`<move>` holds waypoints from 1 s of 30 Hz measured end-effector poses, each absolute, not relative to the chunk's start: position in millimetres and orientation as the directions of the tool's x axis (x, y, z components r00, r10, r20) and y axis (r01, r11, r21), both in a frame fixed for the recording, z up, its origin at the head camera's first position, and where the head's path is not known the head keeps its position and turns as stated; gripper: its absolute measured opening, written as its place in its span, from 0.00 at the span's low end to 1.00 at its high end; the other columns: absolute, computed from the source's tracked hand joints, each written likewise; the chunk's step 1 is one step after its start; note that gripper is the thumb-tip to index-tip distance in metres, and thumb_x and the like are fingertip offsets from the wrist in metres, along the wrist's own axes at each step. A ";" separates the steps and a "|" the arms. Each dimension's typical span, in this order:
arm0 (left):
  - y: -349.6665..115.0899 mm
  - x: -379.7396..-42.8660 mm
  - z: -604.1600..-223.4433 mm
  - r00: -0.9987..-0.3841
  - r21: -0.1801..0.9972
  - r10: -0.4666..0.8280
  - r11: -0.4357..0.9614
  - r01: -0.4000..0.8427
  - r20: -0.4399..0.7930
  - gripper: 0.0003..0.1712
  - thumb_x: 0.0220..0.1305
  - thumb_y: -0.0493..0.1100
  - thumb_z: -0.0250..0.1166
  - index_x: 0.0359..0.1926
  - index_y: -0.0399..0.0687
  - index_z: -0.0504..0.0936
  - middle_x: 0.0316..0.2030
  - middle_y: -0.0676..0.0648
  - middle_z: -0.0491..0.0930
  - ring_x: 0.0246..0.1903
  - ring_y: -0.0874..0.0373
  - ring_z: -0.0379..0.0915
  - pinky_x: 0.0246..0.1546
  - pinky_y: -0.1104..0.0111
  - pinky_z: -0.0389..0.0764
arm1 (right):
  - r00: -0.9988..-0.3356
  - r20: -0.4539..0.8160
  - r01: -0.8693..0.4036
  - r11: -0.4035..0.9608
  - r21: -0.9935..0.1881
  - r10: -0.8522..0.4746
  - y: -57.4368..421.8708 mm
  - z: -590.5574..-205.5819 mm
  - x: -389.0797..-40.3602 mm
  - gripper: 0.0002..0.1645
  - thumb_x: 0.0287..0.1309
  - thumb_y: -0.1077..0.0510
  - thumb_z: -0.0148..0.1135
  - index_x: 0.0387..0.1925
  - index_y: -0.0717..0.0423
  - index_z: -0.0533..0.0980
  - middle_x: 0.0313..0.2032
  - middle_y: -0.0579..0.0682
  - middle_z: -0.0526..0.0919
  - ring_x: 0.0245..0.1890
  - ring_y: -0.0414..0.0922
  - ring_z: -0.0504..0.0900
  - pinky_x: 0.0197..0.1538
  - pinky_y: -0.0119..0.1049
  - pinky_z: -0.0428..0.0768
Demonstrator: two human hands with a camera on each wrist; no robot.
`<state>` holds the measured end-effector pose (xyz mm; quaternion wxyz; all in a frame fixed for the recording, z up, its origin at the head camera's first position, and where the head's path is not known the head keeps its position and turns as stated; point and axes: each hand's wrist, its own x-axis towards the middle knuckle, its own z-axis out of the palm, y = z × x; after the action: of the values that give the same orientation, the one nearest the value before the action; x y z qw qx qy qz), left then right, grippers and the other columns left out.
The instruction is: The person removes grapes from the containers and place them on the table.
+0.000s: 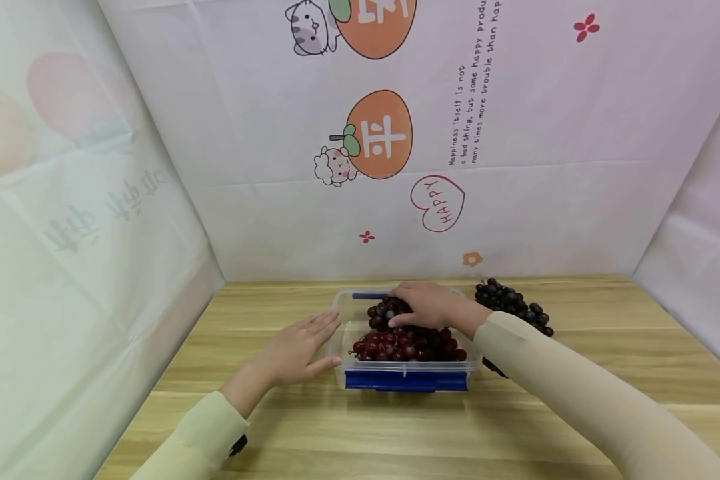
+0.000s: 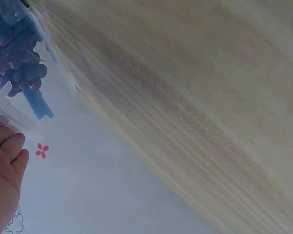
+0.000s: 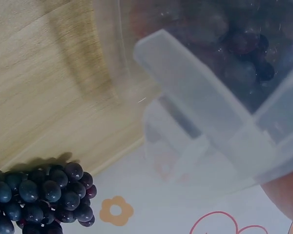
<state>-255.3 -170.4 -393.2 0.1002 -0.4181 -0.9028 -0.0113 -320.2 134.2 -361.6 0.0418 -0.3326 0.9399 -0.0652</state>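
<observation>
Clear plastic with a blue latch, the food container stands on the wooden tabletop just right of your left hand, whose straight fingers and spread thumb rest by its left wall, gripping nothing. Your right hand reaches in over the rim, thumb and fingers set apart around a dark grape bunch; the views do not show whether they grip it or only press it. Red grapes lie in the container, nearer to you than that hand, and a black grape bunch rests outside, to its right. You appear to be settling the dark bunch; the next move would call for easing your right hand out without dragging the stems
</observation>
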 end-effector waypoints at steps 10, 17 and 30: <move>-170.0 -255.7 -392.6 -0.642 -0.058 0.750 0.656 0.752 0.161 0.43 0.73 0.65 0.46 0.73 0.37 0.57 0.73 0.39 0.53 0.70 0.46 0.51 0.69 0.54 0.58 | -0.778 -0.050 -0.625 0.779 -0.053 -0.627 126.6 -363.1 -317.9 0.45 0.63 0.31 0.54 0.69 0.57 0.65 0.63 0.56 0.71 0.61 0.54 0.71 0.62 0.52 0.71; -169.9 -255.4 -392.8 -0.649 -0.052 0.746 0.661 0.748 0.152 0.43 0.73 0.66 0.44 0.74 0.38 0.56 0.73 0.40 0.52 0.71 0.46 0.51 0.69 0.54 0.58 | -0.775 -0.045 -0.631 0.776 0.013 -0.630 121.7 -363.9 -315.4 0.43 0.64 0.33 0.54 0.69 0.58 0.65 0.62 0.57 0.71 0.61 0.54 0.72 0.60 0.54 0.72; -169.2 -253.3 -390.1 -0.660 -0.048 0.738 0.671 0.740 0.138 0.42 0.72 0.63 0.48 0.74 0.38 0.56 0.73 0.40 0.51 0.71 0.47 0.49 0.69 0.54 0.57 | -0.749 -0.012 -0.656 0.740 0.149 -0.662 116.9 -365.7 -316.3 0.34 0.69 0.39 0.52 0.62 0.62 0.69 0.51 0.57 0.77 0.49 0.52 0.79 0.53 0.49 0.78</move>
<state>-253.3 -169.2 -390.1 0.0730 -0.4057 -0.9111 -0.0060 -316.3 116.9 -365.7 -0.0211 -0.3536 0.9324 0.0722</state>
